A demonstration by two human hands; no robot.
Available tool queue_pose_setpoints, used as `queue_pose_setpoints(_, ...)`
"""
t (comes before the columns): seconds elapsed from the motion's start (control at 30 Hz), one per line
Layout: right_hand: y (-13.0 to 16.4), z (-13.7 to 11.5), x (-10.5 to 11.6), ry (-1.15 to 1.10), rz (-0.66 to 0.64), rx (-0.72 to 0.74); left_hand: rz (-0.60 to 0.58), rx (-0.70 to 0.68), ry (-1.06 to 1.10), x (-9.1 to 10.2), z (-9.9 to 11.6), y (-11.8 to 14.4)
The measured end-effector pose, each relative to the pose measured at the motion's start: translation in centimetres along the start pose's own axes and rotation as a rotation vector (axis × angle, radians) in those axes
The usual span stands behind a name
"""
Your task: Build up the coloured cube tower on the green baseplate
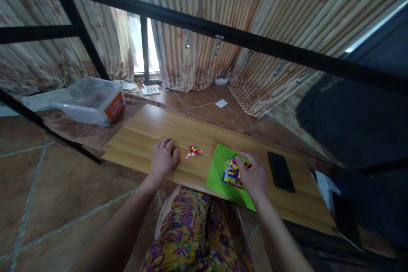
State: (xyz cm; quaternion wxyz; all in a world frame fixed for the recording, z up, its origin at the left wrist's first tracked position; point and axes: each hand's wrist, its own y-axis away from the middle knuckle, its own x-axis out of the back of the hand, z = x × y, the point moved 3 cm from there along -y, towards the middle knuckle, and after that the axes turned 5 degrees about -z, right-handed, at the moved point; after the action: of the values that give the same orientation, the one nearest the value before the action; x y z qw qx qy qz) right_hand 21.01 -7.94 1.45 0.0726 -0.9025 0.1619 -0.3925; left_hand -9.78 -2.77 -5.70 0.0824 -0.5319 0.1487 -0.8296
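Right hand (253, 176) curled over the right side of a small multicoloured brick block (232, 173), fingers bent around its top and far edge, grasping it. The block stands on a green baseplate (219, 165), towards that plate's right half. The baseplate lies flat on a low wooden board (153, 131), its near corner reaching the board's front edge.

Left hand (163, 157) palm down on the board, fingers loosely bent and resting on the wood, holding nothing. Just to its right, not touching it, a little heap of loose bricks (194, 151) in red, green, yellow and white. The heap sits between the left hand and the baseplate's left edge, apart from both.

To the right of the right hand, a black phone (281, 171) lies face up on the board, near but clear of the baseplate.

Below the board's front edge, a lap in patterned yellow and purple cloth (191, 238). Both forearms run up from the bottom of the view.

Further out: a clear plastic tub (91, 100) with an orange label on the floor past the board's left end. Small papers (149, 90) by the curtain (204, 21). Black metal bars (223, 36) cross the upper view. Tiled floor (47, 187) at left
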Motion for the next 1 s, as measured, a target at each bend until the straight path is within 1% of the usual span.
queue_pose_setpoints(0.07, 0.5, -2.0, -0.5, 0.040, -0.006, 0.115, -0.001, 0.002, -0.004, 0.1, 0.1, 0.0)
queue_pose_setpoints(0.13, 1.1, -3.8, -2.0, 0.048, -0.092, 0.211, 0.000, 0.004, -0.008, 0.2, 0.1, 0.0)
queue_pose_setpoints(0.2, 1.5, -5.1, -4.0, 0.065, -0.183, 0.264, -0.004, 0.001, -0.006, 0.2, 0.2, 0.0)
queue_pose_setpoints(0.27, 1.6, -5.6, -6.2, 0.106, -0.267, 0.265, -0.005, -0.005, 0.000, 0.2, 0.2, -0.1)
queue_pose_setpoints(0.33, 1.4, -5.5, -8.2, 0.146, -0.317, 0.228, 0.000, -0.009, 0.006, 0.2, 0.2, 0.0)
queue_pose_setpoints(0.43, 0.8, -5.2, -10.2, 0.193, -0.369, 0.180, 0.010, -0.006, 0.001, 0.1, 0.1, 0.0)
queue_pose_setpoints(0.63, 0.2, -5.2, -11.7, 0.269, -0.397, 0.159, -0.002, -0.001, -0.019, 0.2, 0.0, 0.0)
queue_pose_setpoints(0.8, 0.3, -5.0, -12.5, 0.248, -0.378, 0.162, -0.010, 0.004, -0.028, 0.2, 0.1, -0.1)
queue_pose_setpoints(0.9, 0.3, -4.9, -12.8, 0.235, -0.361, 0.184, -0.002, -0.002, -0.030, 0.3, 0.1, -0.1)
queue_pose_setpoints(1.0, 0.5, -5.1, -12.5, 0.229, -0.350, 0.200, -0.002, -0.008, -0.030, 0.3, 0.0, -0.1)
